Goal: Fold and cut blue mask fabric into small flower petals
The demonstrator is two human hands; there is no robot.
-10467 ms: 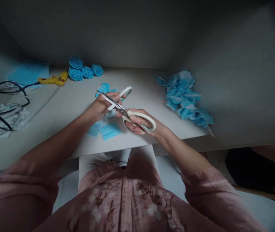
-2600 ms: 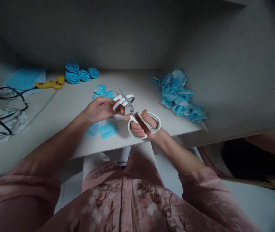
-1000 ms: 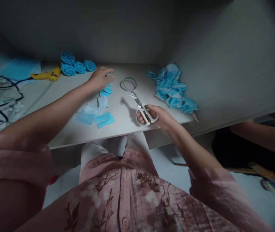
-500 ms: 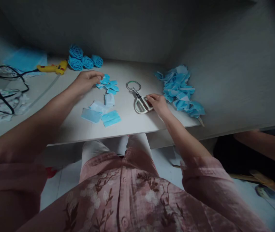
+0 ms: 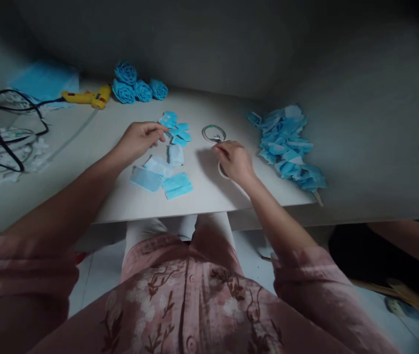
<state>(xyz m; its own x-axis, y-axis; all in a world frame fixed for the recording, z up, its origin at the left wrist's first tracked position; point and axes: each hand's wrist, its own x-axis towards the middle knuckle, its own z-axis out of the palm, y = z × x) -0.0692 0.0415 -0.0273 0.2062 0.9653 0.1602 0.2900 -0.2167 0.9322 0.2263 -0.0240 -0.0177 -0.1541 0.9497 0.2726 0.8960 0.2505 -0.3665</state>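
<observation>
My left hand has thumb and fingertips pressed together at the edge of a cluster of small blue fabric pieces; anything in the pinch is too small to make out. Just nearer lie a folded whitish piece, pale rectangles and a blue rectangle. My right hand is closed above the scissors, hiding most of them. Only part of a white handle shows below its fingers, and what those fingers hold is hidden. Beyond it lies a thin wire ring.
Several rolled blue fabric roses stand at the back, beside a yellow glue gun with a black cord. Blue sheets lie at the far left. Blue scraps are heaped against the right wall. A person's arm shows at lower right.
My right hand has moved from beside the scissors' handle to over the scissors, covering them. My left hand stays by the small blue pieces. The whole view has shifted slightly.
</observation>
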